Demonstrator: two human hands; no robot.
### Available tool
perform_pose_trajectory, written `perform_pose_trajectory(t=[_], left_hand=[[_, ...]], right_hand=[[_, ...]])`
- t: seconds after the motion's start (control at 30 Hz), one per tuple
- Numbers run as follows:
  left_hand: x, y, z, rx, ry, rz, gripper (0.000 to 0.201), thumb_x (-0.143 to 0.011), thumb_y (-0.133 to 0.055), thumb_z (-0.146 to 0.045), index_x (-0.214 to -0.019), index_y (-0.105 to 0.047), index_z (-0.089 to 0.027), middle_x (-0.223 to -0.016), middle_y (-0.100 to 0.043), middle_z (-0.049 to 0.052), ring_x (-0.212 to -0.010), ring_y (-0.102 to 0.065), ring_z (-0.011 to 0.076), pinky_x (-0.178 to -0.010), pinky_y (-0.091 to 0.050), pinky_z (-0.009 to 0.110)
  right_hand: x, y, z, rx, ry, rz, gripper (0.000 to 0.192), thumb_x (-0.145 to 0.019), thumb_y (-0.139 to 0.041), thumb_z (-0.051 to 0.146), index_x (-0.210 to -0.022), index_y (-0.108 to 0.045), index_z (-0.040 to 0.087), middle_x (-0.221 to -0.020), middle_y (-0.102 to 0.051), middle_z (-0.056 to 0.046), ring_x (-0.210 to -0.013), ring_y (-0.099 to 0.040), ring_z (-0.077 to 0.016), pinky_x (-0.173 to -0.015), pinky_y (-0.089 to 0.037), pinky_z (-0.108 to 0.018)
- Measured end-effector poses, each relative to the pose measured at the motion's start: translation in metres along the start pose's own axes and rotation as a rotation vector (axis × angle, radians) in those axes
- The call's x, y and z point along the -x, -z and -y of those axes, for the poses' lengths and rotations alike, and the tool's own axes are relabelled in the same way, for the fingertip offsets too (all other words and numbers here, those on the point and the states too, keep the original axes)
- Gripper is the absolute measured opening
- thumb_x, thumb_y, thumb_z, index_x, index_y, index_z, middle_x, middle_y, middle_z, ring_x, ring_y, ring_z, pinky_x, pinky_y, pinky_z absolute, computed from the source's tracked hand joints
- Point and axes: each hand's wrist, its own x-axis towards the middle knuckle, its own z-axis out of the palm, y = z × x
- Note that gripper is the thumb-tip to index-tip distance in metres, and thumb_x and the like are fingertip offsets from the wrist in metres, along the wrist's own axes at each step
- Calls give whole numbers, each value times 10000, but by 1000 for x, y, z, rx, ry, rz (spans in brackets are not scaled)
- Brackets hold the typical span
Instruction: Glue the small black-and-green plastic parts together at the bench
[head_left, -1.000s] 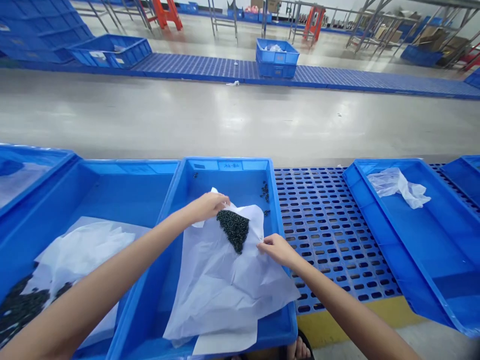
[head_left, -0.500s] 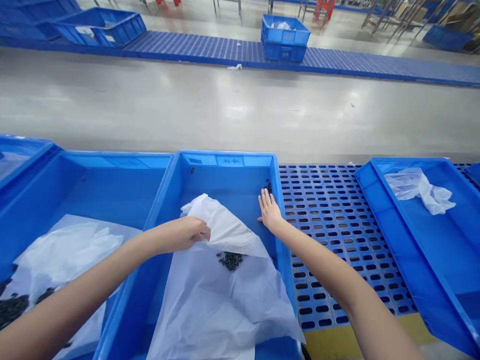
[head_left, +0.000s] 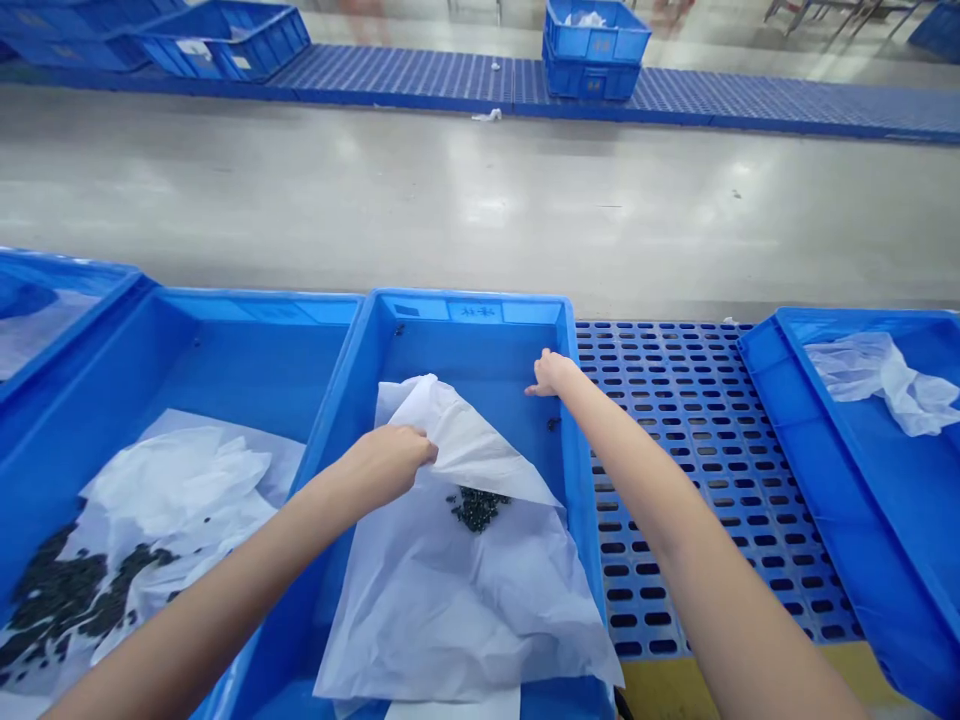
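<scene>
- A sheet [head_left: 450, 600] lay in the middle crate [head_left: 480, 310], small parts [head_left: 478, 508] on it.
- At nine o'clock sat another crate [head_left: 247, 310] (also holding parts).
- At three o'clock: a grid pallet [head_left: 675, 400], then a further crate [head_left: 780, 400].

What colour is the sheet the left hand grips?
White; the sheet shows plainly in the head view, in the left hand.

Marks on bin rim [head_left: 471, 311] illegible.

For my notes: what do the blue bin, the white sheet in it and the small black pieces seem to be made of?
Blue bin: likely moulded plastic, smooth, slightly glossy walls. White sheet: thin paper or film, matte, creased; left hand lifts its edge. Black pieces: small dark granules; material unclear.
</scene>
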Motion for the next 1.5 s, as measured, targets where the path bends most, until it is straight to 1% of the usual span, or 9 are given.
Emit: perform_pose_trajectory(t=[0.17,0.37,0.6,0.87,1.07,1.17,1.27,1.4,1.5], left_hand=[[4,1,7,208,60,-271,400,-859,-344,-96,-1021,-697,-189,-964,-698,90,-919,-650,243,-727,-481,301],[-18,20,-4,317,-5,-551,360,-901,-358,-195,-1006,-702,-212,-936,-689,77,-927,-597,245,-817,-472,339],[-47,46,-14,372,117,-999,292,-883,-444,-203,-1095,-642,-174,-1105,-624,98,-1108,-499,267,-982,-401,401],[-30,-56,49,524,300,-732,347,-803,-447,-192,-1123,-565,-125,-1060,-620,168,-1048,-566,327,-938,-438,499],[-35,-98,34,612,122,-708,314,-837,-479,-331,-1086,-569,-163,-1182,-619,131,-1174,-539,265,-1043,-397,431],[-58,-98,25,676,129,-754,377,-898,-365,-324,-1183,-523,-136,-1335,-530,162,-1296,-437,257,-1103,-323,460],[-87,-97,21,751,155,-795,438,-914,-311,-310,-1248,-493,-93,-1393,-477,190,-1351,-372,264,-1134,-274,468],[-110,-103,9,862,132,-806,422,-900,-318,-275,-1224,-542,-124,-1351,-538,150,-1331,-410,243,-1138,-276,458],[-111,-111,-4,948,100,-817,412,-893,-311,-260,-1173,-591,-146,-1297,-593,119,-1288,-458,221,-1138,-277,442]], right_hand=[[41,-8,19,9,39,45,778,-600,-837,422,-1238,-553,79,-1267,-537,-215,-1090,-585,-323,-884,-505,-358],[72,-14,45,-31,34,54,323,-876,-632,271,-1167,-583,141,-1223,-582,-116,-1065,-591,-231,-892,-506,-408],[81,2,53,-148,-9,65,311,-914,-582,323,-1182,-570,165,-1202,-587,-95,-1014,-611,-209,-851,-525,-398],[113,42,25,-444,-21,-29,42,-700,-720,113,-739,-728,127,-783,-729,-67,-763,-683,-203,-673,-491,-240],[103,47,69,-693,95,-71,179,-661,-692,100,-809,-748,185,-761,-720,11,-751,-677,-152,-688,-497,-205],[96,29,104,-752,57,-128,433,-647,-746,179,-1075,-685,174,-1038,-693,-71,-997,-646,-221,-854,-505,-289],[97,-7,138,-786,-88,-269,809,-745,-676,440,-1414,-359,114,-1413,-409,-221,-1338,-377,-314,-1052,-381,-461],[92,-56,175,-880,-315,-540,857,-788,-590,537,-1434,-283,65,-1493,-291,-240,-1405,-250,-345,-1120,-282,-506],[77,-69,190,-886,-382,-639,656,-903,-418,434,-1418,-317,40,-1489,-334,-221,-1411,-257,-306,-1126,-274,-487]])
